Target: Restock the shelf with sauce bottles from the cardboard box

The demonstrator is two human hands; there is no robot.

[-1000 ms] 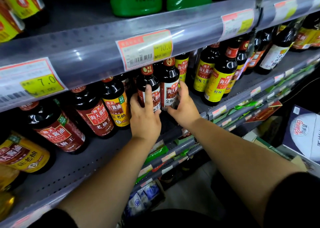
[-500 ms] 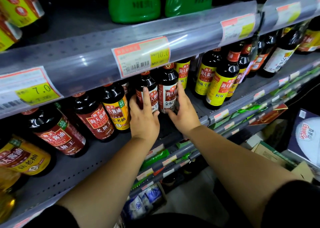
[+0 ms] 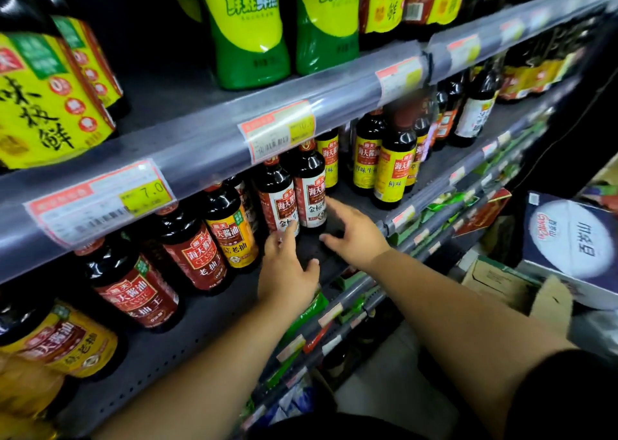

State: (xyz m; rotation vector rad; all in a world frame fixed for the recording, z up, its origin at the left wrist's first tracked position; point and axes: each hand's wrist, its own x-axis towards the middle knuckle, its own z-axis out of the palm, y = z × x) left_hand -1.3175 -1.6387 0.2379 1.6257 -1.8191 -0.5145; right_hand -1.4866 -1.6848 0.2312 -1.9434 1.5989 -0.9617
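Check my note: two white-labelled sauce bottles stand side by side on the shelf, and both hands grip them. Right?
Not quite. The head view shows the left hand and right hand open, fingers spread, gripping nothing. The two white-labelled sauce bottles do stand side by side on the shelf.

Left hand (image 3: 288,272), right hand (image 3: 356,235): fingers loosely spread.

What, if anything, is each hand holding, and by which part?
Nothing is gripped. The left hand and right hand lie open before the two white-labelled bottles; fingertip contact is unclear.
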